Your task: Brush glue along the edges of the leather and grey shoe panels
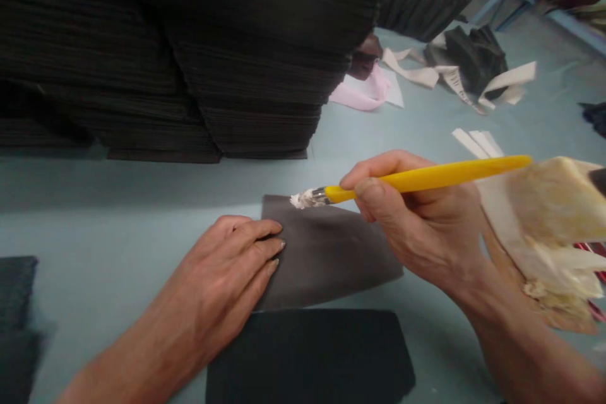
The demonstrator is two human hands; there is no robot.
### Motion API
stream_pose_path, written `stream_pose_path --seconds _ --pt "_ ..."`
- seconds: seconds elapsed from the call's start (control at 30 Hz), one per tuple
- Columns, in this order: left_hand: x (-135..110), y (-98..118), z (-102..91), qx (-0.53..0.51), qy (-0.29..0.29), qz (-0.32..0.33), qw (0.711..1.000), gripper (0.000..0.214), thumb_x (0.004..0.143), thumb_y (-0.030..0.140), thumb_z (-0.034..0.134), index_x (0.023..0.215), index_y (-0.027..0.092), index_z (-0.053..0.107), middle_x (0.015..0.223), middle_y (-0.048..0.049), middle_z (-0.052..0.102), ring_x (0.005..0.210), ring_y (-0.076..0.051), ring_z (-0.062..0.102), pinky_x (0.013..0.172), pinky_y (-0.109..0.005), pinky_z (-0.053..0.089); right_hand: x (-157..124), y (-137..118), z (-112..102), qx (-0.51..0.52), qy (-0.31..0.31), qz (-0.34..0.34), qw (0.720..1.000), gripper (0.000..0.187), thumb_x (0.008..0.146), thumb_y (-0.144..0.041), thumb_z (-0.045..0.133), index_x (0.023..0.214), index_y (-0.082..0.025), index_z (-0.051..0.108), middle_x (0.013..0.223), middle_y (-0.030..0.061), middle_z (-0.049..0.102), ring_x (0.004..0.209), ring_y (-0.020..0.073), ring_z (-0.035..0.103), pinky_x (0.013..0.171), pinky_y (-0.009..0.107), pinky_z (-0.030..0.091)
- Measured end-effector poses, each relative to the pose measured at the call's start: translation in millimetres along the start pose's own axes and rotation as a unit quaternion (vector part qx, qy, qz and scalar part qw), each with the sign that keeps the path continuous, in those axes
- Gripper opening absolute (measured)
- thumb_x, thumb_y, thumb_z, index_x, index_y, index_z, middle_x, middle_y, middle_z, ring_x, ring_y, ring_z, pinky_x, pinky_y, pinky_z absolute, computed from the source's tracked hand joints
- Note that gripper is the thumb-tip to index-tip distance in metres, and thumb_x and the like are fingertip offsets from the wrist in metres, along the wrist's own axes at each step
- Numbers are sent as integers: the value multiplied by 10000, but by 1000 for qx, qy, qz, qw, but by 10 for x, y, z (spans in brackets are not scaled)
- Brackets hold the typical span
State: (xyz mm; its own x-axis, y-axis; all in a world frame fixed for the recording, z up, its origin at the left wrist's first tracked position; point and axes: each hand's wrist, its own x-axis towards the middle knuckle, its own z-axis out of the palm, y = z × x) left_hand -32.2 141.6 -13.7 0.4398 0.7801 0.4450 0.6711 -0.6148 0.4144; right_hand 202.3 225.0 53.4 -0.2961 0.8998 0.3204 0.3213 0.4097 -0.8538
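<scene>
My right hand [411, 214] grips a brush with a yellow handle [449, 175]. White, pasty stuff coats the bristles [305, 199], which are over the far left corner of a dark brown-grey flat piece [326, 259]. Whether they touch it I cannot tell. Flat on that piece's left edge rest the outstretched fingers of my left hand [231, 271], holding nothing. Just below it, nearer to me, lies a black flat piece [307, 356] with rounded corners.
Tall stacks of dark sheets [265, 76] rise at the back left. To the right is a glue-crusted, yellowish container [549, 202]. White strips [454, 79] and a pink strip [364, 91] lie on the blue-green table [118, 214]. Dark pieces [16, 322] sit at the left edge.
</scene>
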Motion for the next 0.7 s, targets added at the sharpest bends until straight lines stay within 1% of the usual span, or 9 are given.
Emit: stream_pose_path --seconds 0.13,0.2,0.3,0.43,0.5,0.6,0.67,0.7 --pt "38 14 15 18 -12 3 1000 266 1083 139 465 1107 159 730 1175 -58 794 1096 -191 691 1004 -350 539 86 37 101 -19 -29 -31 999 197 989 -395 766 851 -255 771 671 -38 636 566 109 570 529 258 477" --pt "33 13 30 21 -12 4 1000 281 1083 141 462 1081 170 741 1168 -51 797 1107 -195 690 1008 -360 531 101 31 143 -25 -38 -43 998 199 1009 -386 735 860 -259 768 682 -40 642 578 108 584 542 252 495" --pt "8 11 65 13 -6 -8 1000 279 1079 151 474 1086 184 751 1176 -46 791 1104 -201 682 1008 -378 530 116 1 193 -40 -55 -34 997 240 1013 -443 722 868 -259 772 693 -27 648 621 123 628 569 246 533" --pt "-8 14 93 12 -2 -15 1000 303 1068 156 465 1090 185 766 1190 -63 775 1074 -222 669 966 -410 547 142 -36 239 -49 -75 -28 996 292 1000 -516 723 868 -259 766 719 -8 666 682 145 669 573 239 545" --pt "-1 18 95 26 -9 -7 1000 303 1049 137 467 1076 170 768 1187 -79 765 1049 -243 662 927 -435 552 151 -46 259 -48 -82 -29 995 299 1002 -519 717 866 -257 764 720 -6 666 694 147 677 579 238 549" --pt "15 25 95 53 -19 -1 998 287 1008 114 498 1124 110 760 1203 -125 747 1000 -279 654 874 -475 557 155 -50 287 -43 -90 -28 995 301 1003 -518 716 860 -256 763 718 -6 664 700 148 681 582 239 547" --pt "22 30 98 73 -17 10 997 281 992 100 518 1136 74 758 1233 -154 740 1043 -296 656 884 -483 553 151 -37 302 -40 -96 -23 994 308 1001 -531 713 864 -259 762 742 -4 681 708 150 683 588 245 547" --pt "23 32 100 84 -17 20 996 276 988 89 519 1113 73 764 1246 -160 739 1086 -304 656 896 -484 548 149 -25 305 -40 -100 -22 994 311 999 -538 713 866 -261 763 758 -3 693 710 151 682 592 249 548"
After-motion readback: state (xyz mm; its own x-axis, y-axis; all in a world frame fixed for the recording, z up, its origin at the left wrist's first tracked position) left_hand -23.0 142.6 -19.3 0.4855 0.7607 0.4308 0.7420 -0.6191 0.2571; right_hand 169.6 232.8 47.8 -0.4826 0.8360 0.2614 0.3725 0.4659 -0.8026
